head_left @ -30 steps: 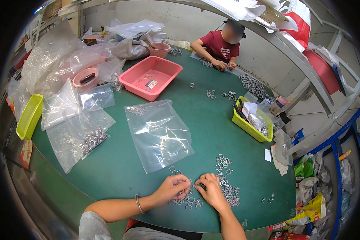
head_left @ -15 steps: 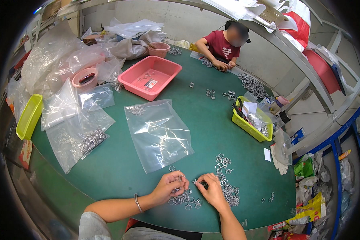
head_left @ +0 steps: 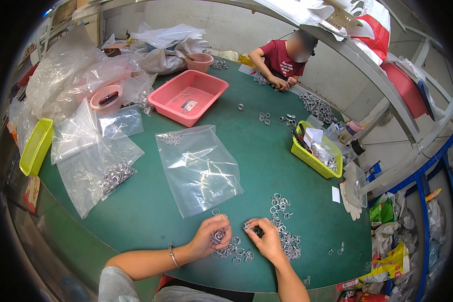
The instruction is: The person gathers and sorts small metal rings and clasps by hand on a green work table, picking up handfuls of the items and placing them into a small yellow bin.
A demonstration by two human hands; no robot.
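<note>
My left hand [head_left: 209, 234] is closed around a cluster of small silver ring clamps [head_left: 218, 236], palm turned inward. Across a small gap, my right hand [head_left: 268, 240] pinches one ring clamp [head_left: 246, 226] between thumb and fingertips. Below and between the hands lies a loose group of ring clamps [head_left: 235, 251] on the green table [head_left: 267, 166]. A longer heap of the same clamps [head_left: 290, 243] runs beside my right hand. One single clamp [head_left: 216, 212] sits just beyond my left hand.
A clear plastic bag [head_left: 201, 173] lies flat ahead, with clamps at its far end. Beyond it stands a pink tub [head_left: 156, 103]. To the left is another bag of clamps [head_left: 80, 181]; to the right, a yellow-green basket [head_left: 314, 163]. Another person [head_left: 282, 63] works at the far side.
My left hand has turned and its fingers have curled in, so the cluster of clamps in it shows more. My right hand stays nearly in place, the pinched clamp now showing more clearly.
</note>
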